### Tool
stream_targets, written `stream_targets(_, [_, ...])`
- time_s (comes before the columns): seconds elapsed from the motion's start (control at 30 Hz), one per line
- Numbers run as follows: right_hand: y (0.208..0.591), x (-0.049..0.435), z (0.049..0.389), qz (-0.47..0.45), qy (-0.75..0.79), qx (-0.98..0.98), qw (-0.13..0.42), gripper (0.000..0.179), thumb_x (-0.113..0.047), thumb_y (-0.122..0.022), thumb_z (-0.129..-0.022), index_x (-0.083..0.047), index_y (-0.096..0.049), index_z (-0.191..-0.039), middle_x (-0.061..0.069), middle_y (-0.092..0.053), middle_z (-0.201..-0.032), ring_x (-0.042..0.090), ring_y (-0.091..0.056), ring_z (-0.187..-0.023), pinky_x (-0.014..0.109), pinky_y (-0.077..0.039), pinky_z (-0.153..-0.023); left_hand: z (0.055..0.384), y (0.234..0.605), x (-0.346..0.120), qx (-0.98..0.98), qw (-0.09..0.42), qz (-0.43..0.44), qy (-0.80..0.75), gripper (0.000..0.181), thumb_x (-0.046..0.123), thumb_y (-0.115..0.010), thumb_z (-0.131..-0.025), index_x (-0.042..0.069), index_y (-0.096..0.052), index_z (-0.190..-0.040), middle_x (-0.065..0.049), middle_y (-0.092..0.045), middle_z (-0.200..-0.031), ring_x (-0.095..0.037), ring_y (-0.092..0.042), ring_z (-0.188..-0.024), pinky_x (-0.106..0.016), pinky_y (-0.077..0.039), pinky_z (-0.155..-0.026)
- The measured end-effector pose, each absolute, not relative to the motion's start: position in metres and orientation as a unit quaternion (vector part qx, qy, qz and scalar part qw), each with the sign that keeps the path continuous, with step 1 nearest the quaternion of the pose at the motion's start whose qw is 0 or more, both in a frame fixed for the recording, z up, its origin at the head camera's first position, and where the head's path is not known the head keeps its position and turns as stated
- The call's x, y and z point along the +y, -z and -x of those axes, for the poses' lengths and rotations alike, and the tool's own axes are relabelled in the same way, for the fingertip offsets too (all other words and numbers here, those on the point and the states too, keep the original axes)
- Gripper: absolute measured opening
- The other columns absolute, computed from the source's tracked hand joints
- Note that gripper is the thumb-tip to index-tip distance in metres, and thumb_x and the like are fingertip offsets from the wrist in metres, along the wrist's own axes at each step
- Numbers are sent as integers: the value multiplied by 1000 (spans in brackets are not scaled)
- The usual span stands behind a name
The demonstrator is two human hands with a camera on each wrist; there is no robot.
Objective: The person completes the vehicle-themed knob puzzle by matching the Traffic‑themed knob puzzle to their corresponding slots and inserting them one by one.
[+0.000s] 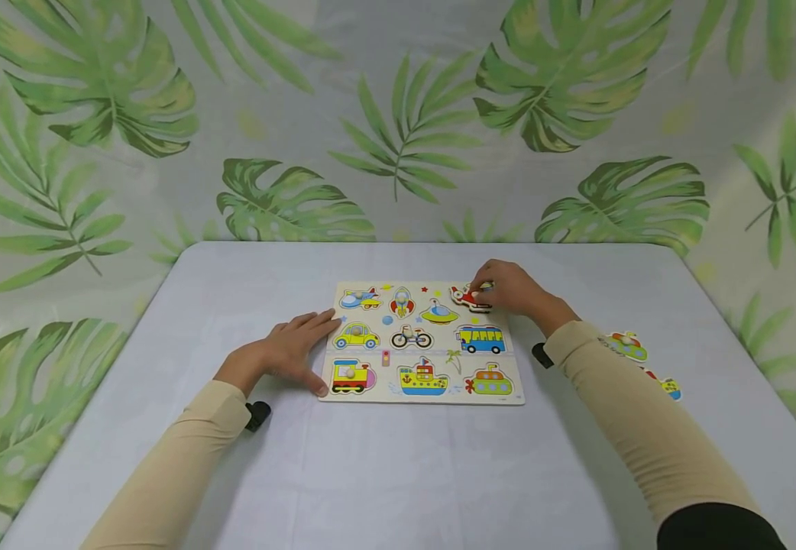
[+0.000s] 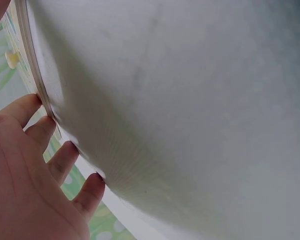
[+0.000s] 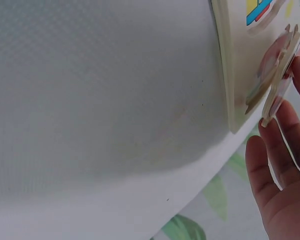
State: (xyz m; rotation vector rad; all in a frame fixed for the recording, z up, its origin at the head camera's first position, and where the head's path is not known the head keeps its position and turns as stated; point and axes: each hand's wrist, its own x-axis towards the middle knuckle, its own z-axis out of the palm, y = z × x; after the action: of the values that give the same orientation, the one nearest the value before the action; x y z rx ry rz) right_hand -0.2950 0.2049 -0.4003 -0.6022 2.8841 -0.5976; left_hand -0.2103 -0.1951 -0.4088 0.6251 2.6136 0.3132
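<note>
A wooden puzzle board (image 1: 386, 388) with vehicle pictures lies on the table. My left hand (image 1: 288, 347) spreads along its left side, with the thumb by the near corner. In the left wrist view the fingertips (image 2: 32, 102) meet the board's edge. Over the upper right corner, my right hand (image 1: 513, 290) pinches a red helicopter puzzle piece (image 1: 465, 296). The right wrist view shows this helicopter piece (image 3: 281, 82) tilted, close over the matching picture on the board. Part of it is hidden by the fingers.
Right of the board, beside the right sleeve, lie a green submarine piece (image 1: 630, 346) and a boat piece (image 1: 671, 389), both partly covered by the arm. A white cloth covers the table (image 1: 370, 473). Behind it hangs a leaf-patterned curtain (image 1: 432, 221).
</note>
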Motion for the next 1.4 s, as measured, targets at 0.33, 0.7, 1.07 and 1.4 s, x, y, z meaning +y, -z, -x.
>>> stream_targets(0.33, [404, 204, 296, 184, 185, 962, 85, 22, -19, -67, -94, -6, -75, -108, 15, -64, -124, 33, -57, -116, 50, -47, -101, 210, 407, -195, 942, 217, -230, -115, 116, 54, -83, -69, 17, -20, -160, -7, -10, -170, -41, -12, -154, -69, -19, -117])
stream_targets(0.7, [402, 200, 296, 176, 181, 964, 87, 22, -20, -67, -94, -6, -75, -110, 16, -63, -125, 34, -56, -118, 52, -46, -104, 211, 406, -195, 942, 213, -232, -115, 117, 54, -84, -69, 17, -21, -160, -7, -11, -169, -40, -13, -154, -69, -20, -116])
stream_targets(1.07, [402, 198, 292, 170, 191, 963, 89, 23, -20, -67, -93, -5, -75, -110, 16, -62, -122, 33, -57, -113, 49, -48, -99, 211, 408, -195, 942, 217, -229, -115, 117, 53, -84, -68, 16, -21, -160, -8, -10, -169, -42, -12, -154, -69, -19, -116])
stream_targets(1.4, [407, 200, 295, 150, 200, 963, 102, 24, -20, -66, -94, -5, -75, -110, 17, -57, -125, 33, -54, -112, 49, -47, -98, 211, 407, -196, 941, 216, -233, -114, 117, 54, -84, -68, 17, -20, -160, -8, -11, -169, -41, -13, -154, -70, -20, -116])
